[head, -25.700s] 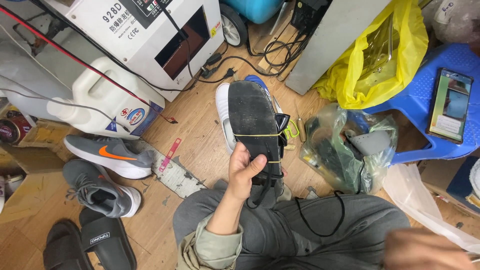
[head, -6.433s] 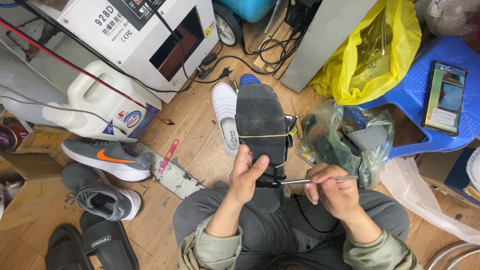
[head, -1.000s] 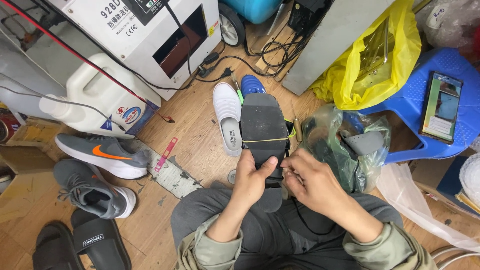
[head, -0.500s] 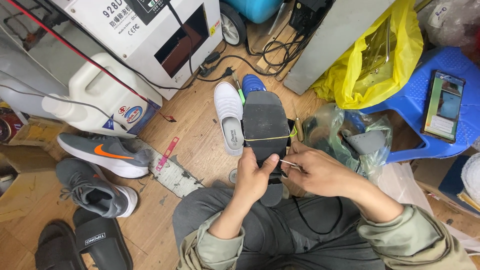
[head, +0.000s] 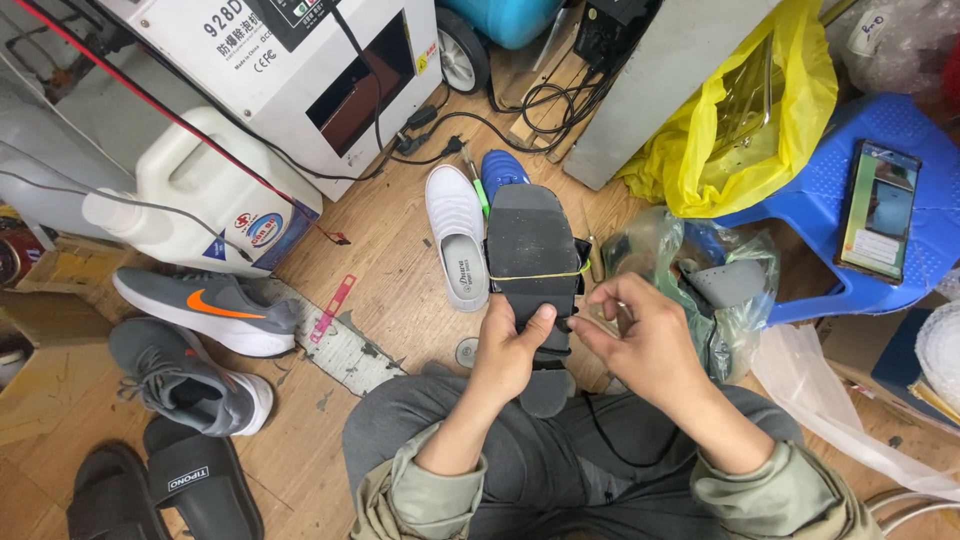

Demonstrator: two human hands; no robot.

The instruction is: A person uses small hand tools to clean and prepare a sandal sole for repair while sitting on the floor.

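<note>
My left hand grips a black shoe from below and holds it sole-up over my lap. A thin yellow rubber band runs across the sole. My right hand is at the shoe's right edge, its thumb and fingers pinched together on what looks like a yellow band beside the sole. The shoe's lower part is hidden behind both hands.
A white shoe and a blue shoe lie on the wooden floor beyond the black one. Grey sneakers and black slides are at the left. There is also a white jug, a white machine, a yellow bag, and a blue stool with a phone.
My right hand has lifted slightly and pinched closer to the shoe's right edge. The thin line stretched between my fingers and the sole half a second ago no longer shows. The shoe stays put.
</note>
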